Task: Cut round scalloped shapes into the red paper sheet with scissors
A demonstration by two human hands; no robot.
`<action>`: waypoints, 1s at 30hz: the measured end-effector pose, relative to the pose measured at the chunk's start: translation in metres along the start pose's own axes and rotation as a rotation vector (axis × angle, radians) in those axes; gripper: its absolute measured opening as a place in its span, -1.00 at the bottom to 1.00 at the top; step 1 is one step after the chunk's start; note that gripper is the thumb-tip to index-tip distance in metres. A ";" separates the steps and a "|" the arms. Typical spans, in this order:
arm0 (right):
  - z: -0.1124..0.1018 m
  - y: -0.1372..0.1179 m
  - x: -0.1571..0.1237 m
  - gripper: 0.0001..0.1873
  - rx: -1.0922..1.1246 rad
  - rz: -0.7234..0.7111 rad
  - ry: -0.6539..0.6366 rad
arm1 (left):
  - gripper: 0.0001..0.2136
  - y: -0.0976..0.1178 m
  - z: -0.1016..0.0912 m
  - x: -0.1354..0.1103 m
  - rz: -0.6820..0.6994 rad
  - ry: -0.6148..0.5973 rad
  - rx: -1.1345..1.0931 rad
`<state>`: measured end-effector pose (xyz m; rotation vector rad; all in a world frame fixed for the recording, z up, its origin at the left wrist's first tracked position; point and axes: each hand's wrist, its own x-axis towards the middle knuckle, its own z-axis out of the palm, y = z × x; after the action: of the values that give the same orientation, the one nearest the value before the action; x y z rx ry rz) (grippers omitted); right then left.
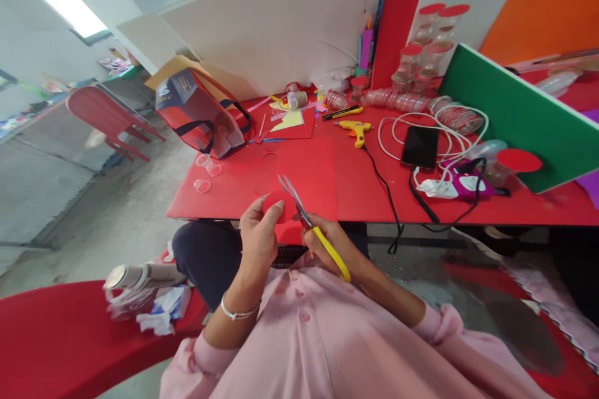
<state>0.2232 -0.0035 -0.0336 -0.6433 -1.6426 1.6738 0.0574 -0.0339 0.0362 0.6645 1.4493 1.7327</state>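
Observation:
Between the thumb and fingers of my left hand is a round piece of red paper, held over the table's front edge. My right hand grips a pair of scissors with yellow handles. The blades point up and away from me, slightly apart, just right of the red paper. Whether they touch the paper I cannot tell. Part of the right hand's fingers is hidden behind the scissors. Thin red paper scraps lie on the red table beyond my hands.
Farther right are a yellow glue gun, a black phone, white cable and a power strip. Clear rings lie left, near a paper bag. Plastic cups with red lids stand at the back beside a green board.

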 end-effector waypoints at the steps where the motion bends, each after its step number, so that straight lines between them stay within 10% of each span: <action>1: 0.000 0.000 0.000 -0.19 0.006 -0.002 -0.001 | -0.79 -0.001 0.000 0.000 0.001 0.002 -0.006; 30: -0.009 0.000 -0.005 -0.15 0.181 0.025 -0.175 | -0.82 0.008 -0.014 0.004 0.003 -0.082 0.055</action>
<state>0.2331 -0.0018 -0.0351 -0.4401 -1.5826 1.9165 0.0427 -0.0389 0.0406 0.7589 1.4439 1.6534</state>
